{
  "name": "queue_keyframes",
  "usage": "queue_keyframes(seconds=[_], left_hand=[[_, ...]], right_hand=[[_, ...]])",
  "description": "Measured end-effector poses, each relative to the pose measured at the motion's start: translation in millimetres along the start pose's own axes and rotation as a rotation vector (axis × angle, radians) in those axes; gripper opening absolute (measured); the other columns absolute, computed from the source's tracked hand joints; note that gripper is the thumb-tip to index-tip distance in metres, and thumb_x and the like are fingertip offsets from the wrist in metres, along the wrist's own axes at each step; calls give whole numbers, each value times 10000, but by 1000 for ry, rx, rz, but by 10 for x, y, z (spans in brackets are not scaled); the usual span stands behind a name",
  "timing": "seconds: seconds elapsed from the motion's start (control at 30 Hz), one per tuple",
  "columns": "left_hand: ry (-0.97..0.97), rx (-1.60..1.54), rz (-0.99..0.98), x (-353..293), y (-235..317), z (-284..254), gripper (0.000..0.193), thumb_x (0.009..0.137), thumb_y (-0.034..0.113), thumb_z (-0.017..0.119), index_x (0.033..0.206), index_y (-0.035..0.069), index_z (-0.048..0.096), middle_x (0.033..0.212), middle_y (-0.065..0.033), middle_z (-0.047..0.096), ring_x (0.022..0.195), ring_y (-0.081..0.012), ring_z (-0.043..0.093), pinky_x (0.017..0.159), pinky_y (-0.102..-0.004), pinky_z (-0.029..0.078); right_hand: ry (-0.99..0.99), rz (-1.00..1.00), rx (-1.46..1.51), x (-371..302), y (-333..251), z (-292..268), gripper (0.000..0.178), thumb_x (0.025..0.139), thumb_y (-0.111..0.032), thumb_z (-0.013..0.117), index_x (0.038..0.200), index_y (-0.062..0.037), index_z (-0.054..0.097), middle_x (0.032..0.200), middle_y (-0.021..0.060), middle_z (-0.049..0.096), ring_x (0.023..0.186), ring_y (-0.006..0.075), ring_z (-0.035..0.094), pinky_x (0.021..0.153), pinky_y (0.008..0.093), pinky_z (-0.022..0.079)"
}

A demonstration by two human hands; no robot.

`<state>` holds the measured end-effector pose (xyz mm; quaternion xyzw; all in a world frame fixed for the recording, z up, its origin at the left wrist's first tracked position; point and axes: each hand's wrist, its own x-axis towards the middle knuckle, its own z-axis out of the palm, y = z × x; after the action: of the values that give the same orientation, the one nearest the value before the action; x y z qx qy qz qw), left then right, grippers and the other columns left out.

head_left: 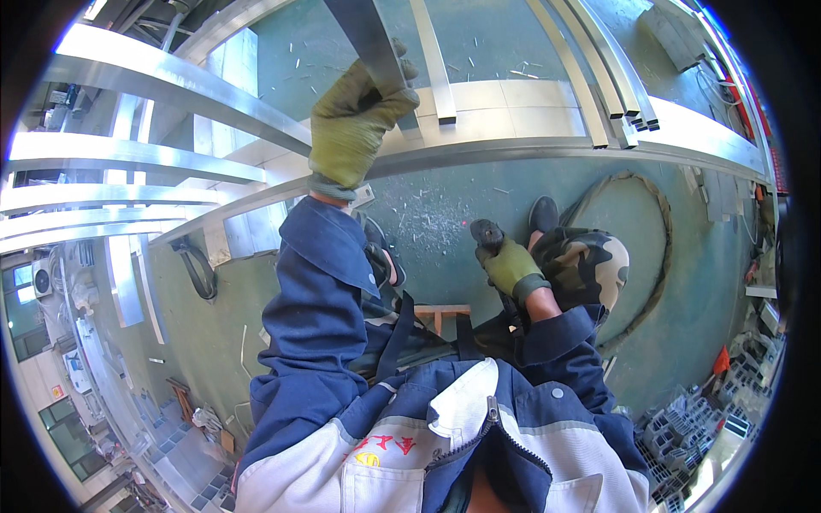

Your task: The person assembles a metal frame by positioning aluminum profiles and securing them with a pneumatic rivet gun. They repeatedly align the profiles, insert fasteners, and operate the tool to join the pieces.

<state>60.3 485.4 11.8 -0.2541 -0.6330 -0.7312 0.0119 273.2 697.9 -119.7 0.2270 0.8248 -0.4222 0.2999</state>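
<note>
My left hand (352, 128), in an olive work glove, reaches forward and grips the near end of a grey metal bar (363, 30). The bar runs away toward the top edge of the view. Below the hand lies the near rail of a metal frame (479, 150). Closer to my body, my right hand (513, 267), also gloved, is closed around a dark hand tool (487, 232) with a blunt head; its exact kind cannot be made out. That tool is over the floor, apart from the rail. A small red dot shows on the floor beside it.
Several square metal tubes (599, 64) rest across the frame at the far right. Long metal profiles (171, 94) extend to the left. A thick cable (665, 248) loops on the floor at right. Metal scraps (428, 224) litter the floor. Cut profile pieces (693, 436) pile up lower right.
</note>
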Motion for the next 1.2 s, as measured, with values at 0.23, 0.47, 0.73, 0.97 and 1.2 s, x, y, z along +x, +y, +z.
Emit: queue_keyframes(seconds=[0.23,0.47,0.73,0.97,1.2], left_hand=[[-6,10,11,-20,-35,-33,521,894,-10,807,1388,101,680,1233,-49,757,1101,-173,722,1011,-343,600],[-10,40,8,-31,-17,-30,527,901,-25,794,1398,100,674,1272,-65,749,1149,-193,720,1016,-347,597],[19,5,6,-47,-29,-22,532,896,-21,801,1396,114,679,1254,-50,756,1125,-177,724,1013,-338,598],[-2,17,18,-44,-31,-47,504,900,-3,805,1379,106,691,1236,-44,761,1076,-164,732,974,-341,616],[-19,-10,29,-37,-1,-33,536,902,-19,796,1409,88,664,1272,-67,747,1117,-184,726,1014,-333,597]], right_hand=[[-33,40,20,-41,-72,-29,461,962,-355,617,1310,-53,600,834,167,735,731,328,737,736,454,565],[-9,18,18,-28,-26,-15,438,963,-335,624,1298,-53,599,794,143,721,689,291,722,704,431,561],[-11,16,43,-68,-76,-41,436,961,-321,631,1299,-46,606,808,146,723,689,291,721,703,429,561],[-15,12,39,-83,-98,-57,454,958,-326,639,1303,-33,609,845,161,731,725,311,729,732,440,561],[-16,8,30,-24,-30,-16,477,954,-347,632,1310,-31,605,857,180,735,743,342,732,741,453,563]])
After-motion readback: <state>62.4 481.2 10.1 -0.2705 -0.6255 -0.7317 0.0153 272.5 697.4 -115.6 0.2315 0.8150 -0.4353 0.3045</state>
